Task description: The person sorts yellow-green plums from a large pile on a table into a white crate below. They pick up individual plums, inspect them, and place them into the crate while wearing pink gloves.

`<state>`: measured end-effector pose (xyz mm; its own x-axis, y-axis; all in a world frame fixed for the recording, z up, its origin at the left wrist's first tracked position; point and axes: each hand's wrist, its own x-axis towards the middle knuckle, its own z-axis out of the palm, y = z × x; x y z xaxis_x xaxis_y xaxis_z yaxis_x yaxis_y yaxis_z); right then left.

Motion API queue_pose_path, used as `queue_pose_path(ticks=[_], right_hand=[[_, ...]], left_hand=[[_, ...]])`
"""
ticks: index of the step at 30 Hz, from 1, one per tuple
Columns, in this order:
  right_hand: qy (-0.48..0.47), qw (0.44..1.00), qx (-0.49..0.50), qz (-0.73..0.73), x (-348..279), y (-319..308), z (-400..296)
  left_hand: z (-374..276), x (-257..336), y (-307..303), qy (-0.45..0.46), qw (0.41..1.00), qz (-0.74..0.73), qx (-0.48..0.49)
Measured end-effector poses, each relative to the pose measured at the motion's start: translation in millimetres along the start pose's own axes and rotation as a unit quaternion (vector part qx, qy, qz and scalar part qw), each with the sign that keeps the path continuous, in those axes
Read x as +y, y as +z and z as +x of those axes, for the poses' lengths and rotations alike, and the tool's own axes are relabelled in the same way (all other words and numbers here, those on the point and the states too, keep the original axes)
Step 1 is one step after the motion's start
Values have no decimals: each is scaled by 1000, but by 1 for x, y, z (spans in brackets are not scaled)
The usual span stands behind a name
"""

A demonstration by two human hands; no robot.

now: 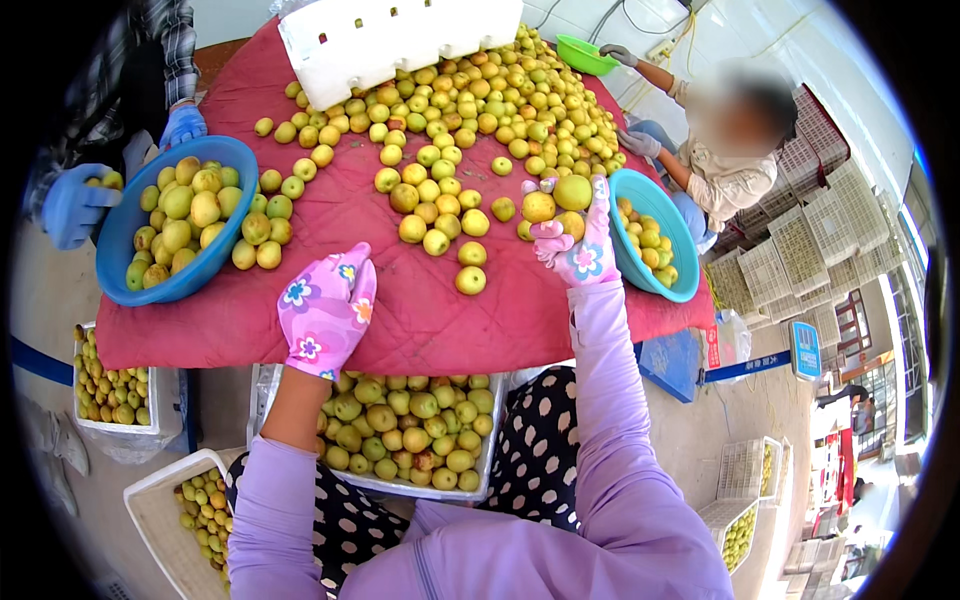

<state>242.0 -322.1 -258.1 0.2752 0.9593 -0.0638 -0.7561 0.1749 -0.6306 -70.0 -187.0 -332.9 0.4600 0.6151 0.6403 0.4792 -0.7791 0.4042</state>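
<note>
Pink flowered gloves cover both my hands. My right hand [581,244], palm up, holds several round yellow-green fruits [573,193] that look like jujubes. Just to its right, a blue plastic basin [682,225] leans at the table edge with fruits inside. My left hand [326,311] hovers over the near edge of the red quilted cover [420,322], back of the hand up and fingers curled; whatever its palm may hold is hidden. Between my hands and farther back lie loose fruits [429,191], which join a large heap [517,97].
A white foam box [405,45] tips over the heap. A co-worker's blue-gloved hands [75,206] flank a blue basin [244,169] at left. Another person [727,165] sits at right by a green basin [589,56]. A fruit-filled crate [491,450] stands between my knees.
</note>
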Motion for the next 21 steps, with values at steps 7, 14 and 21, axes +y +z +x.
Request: queue_pose_path(ticks=[7,14,21], right_hand=[[16,998,4,63,54,14,-97],[57,996,60,-15,109,18,-145],[104,955,108,-256,142,30,-181]], left_hand=[[-4,-11,1,-17,996,-74,-51],[-3,-12,-6,-28,989,-121,-77],[-8,-12,-14,-7,990,-103,-96]])
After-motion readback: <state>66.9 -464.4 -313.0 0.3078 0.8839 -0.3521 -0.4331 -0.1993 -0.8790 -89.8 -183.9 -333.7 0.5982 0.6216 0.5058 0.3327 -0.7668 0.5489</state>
